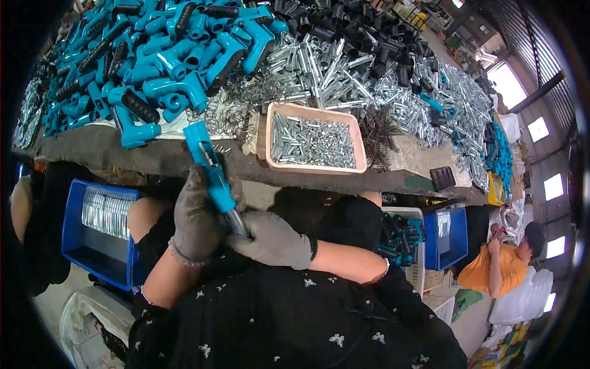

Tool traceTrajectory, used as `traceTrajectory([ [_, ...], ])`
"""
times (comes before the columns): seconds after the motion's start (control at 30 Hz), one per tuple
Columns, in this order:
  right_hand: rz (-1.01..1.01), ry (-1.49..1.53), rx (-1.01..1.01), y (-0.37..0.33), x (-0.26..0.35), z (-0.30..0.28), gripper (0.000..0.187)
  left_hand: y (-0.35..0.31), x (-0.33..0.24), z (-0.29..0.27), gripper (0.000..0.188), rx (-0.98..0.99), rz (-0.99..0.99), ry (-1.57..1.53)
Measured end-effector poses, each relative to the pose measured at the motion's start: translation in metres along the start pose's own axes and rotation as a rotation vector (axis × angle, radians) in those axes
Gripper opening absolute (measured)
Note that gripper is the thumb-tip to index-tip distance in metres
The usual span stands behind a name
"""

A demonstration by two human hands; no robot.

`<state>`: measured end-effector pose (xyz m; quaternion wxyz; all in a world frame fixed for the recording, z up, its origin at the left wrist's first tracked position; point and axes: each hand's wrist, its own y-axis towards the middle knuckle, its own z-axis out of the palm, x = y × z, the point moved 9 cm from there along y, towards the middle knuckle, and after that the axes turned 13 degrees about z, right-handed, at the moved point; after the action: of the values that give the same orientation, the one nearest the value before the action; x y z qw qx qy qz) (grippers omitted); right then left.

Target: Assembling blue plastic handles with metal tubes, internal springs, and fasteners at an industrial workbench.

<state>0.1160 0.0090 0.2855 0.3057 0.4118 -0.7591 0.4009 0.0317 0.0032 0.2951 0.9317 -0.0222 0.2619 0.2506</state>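
A teal plastic housing [206,157] is held aslant in front of my body, its upper end near the table edge. My left hand [198,218], in a grey glove, is closed around its middle. A shiny metal tube [236,222] sticks out of the housing's lower end. My right hand [276,241], also gloved in grey, is closed at that tube, with the fingertips partly hidden. Just beyond the hands, a pink tray [268,138] on the table holds many small metal pins and fittings.
Heaps of teal housings [153,74], metal tubes [319,71], black sleeves [387,37] and springs [376,138] cover the table. A blue bin [92,243] with metal rods stands at left. At right are a white crate [420,215], another blue bin [444,243] and a person in orange [498,270].
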Motion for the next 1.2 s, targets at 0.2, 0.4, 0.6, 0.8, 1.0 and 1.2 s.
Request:
traceTrajectory([
  [0.2,-0.709,-0.564,-0.486,-0.019,0.061,-0.084,0.017,0.0,-0.026,-0.04,0.041,-0.104,0.09,0.088],
  [0.4,0.504,-1.066,-1.153,0.026,-0.034,-0.375,0.033,-0.032,-0.002,-0.034,0.043,-0.154,-0.173,-0.021],
  [0.6,0.43,-0.859,-1.186,0.035,-0.097,-0.44,0.047,-0.034,-0.002,-0.029,0.044,-0.047,-0.204,0.116],
  [0.8,-0.301,0.034,-1.1,-0.041,-0.001,-0.304,0.021,-0.031,-0.006,-0.015,0.056,0.107,-0.198,0.439],
  [1.0,-0.28,0.368,-0.521,-0.05,-0.01,-0.133,0.05,-0.018,0.017,0.019,0.055,0.321,-0.23,0.572],
  [1.2,-0.343,0.861,-0.705,-0.047,-0.023,-0.091,0.065,-0.027,0.046,0.022,0.057,0.267,-0.29,0.3],
])
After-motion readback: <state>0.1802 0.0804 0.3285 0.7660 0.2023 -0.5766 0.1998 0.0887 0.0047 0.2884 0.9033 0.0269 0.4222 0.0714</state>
